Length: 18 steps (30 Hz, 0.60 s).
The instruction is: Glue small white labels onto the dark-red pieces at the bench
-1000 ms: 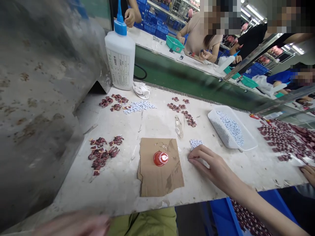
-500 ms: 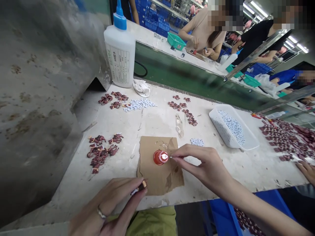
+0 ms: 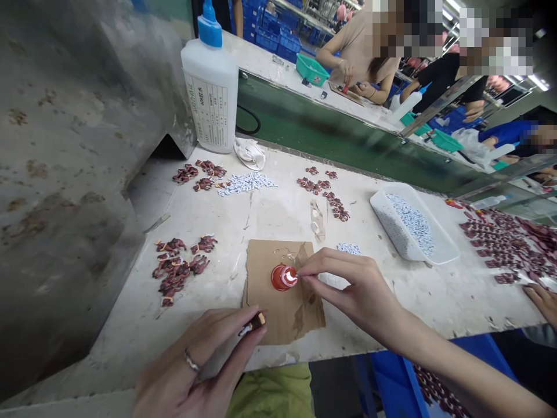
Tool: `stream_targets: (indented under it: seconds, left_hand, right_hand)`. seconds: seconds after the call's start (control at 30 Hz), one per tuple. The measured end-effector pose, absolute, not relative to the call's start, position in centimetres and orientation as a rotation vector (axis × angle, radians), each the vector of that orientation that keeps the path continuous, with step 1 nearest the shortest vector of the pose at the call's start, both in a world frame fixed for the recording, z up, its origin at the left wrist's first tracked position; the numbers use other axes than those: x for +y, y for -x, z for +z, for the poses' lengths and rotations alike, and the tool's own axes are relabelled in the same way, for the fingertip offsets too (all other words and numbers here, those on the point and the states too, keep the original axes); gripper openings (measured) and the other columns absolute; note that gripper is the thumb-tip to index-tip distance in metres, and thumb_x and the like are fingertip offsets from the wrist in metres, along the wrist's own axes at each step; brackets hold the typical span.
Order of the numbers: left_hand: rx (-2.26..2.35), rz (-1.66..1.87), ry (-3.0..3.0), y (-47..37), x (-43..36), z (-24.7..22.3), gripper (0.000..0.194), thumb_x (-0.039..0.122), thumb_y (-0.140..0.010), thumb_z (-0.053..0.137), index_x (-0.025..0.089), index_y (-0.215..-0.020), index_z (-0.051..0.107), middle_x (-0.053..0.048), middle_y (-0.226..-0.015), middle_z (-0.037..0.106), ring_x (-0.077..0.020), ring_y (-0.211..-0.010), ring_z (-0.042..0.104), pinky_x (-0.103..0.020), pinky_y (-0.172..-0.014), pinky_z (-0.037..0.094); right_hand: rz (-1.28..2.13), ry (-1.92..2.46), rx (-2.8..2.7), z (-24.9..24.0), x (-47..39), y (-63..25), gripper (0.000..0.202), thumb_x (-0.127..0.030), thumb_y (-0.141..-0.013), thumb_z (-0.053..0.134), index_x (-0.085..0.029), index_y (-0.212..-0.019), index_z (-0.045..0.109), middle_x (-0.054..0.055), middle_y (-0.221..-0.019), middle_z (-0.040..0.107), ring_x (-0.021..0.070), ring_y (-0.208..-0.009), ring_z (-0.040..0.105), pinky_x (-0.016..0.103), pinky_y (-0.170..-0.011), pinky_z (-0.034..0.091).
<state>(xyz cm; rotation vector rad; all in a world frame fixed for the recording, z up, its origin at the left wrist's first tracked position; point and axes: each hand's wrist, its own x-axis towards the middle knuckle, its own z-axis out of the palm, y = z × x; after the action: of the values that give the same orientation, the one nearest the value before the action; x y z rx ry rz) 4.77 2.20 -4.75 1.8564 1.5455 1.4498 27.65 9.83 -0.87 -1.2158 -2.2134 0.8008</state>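
Red plastic cup (image 3: 278,280) on the torn cardboard sheet (image 3: 285,325), right in the thick of it! At its glossy end, the right hand (image 3: 369,284), thumb and forefinger drawn close together, with too little in sight to tell whether around a tiny piece or around nothing. Down at the sheet's near-left edge, the left hand (image 3: 195,354), grip closed on a dark-brown figurine part (image 3: 256,323), pale-orange end poking out past the fingertips. Probably a light dab at the cup now, by the look of it. Gently, then: touch with the very tip only, take up just a little, no dragging along the rim, no nudging of the cup across the cardboard. Best to hold the left part firm and close by, fingers back from any wet spot. Lovely short path between the two! And beyond the right hand, on the tabletop (image 3: 287,217), a patch of blue-and-white pieces (image 3: 348,248), worth avoiding with the knuckles
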Motion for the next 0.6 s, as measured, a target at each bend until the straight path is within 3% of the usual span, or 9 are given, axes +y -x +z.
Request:
stream_targets:
  seconds: [0.13,0.33,0.6]
  left_hand:
    - [1.542,1.418,-1.852,-4.7,2.5,-4.9,0.012,0.024,-0.096,0.065,0.028,-0.107,0.068,0.011,-0.093,0.077,-0.0040,-0.076,0.073,-0.009,-0.082,0.058]
    - [1.406,1.456,-1.935,-4.7,2.9,-5.0,0.015,0.017,-0.095,0.066,0.023,-0.108,0.068,0.008,-0.098,0.075,0.0002,-0.084,0.070,-0.002,-0.092,0.051]
    - [1.404,1.439,-1.915,-5.4,2.3,-4.9,0.017,0.016,-0.093,0.069,0.025,-0.107,0.069,0.009,-0.100,0.075,-0.0009,-0.084,0.070,-0.006,-0.090,0.054]
  right_hand:
    - [0.783,1.219,-2.218,-1.0,9.7,-27.9,0.015,-0.012,-0.097,0.064,-0.023,-0.100,0.073,0.003,-0.096,0.076,0.0162,-0.087,0.071,0.028,-0.074,0.056]
    - [0.764,1.185,-2.220,-1.2,9.7,-28.1,0.015,-0.012,-0.097,0.063,-0.022,-0.100,0.074,0.005,-0.096,0.076,0.0176,-0.086,0.072,0.030,-0.073,0.057]
    - [0.908,1.047,-1.973,-0.1,7.6,-26.1,0.014,-0.011,-0.091,0.069,-0.023,-0.095,0.073,0.004,-0.093,0.076,0.0180,-0.087,0.073,0.032,-0.076,0.062]
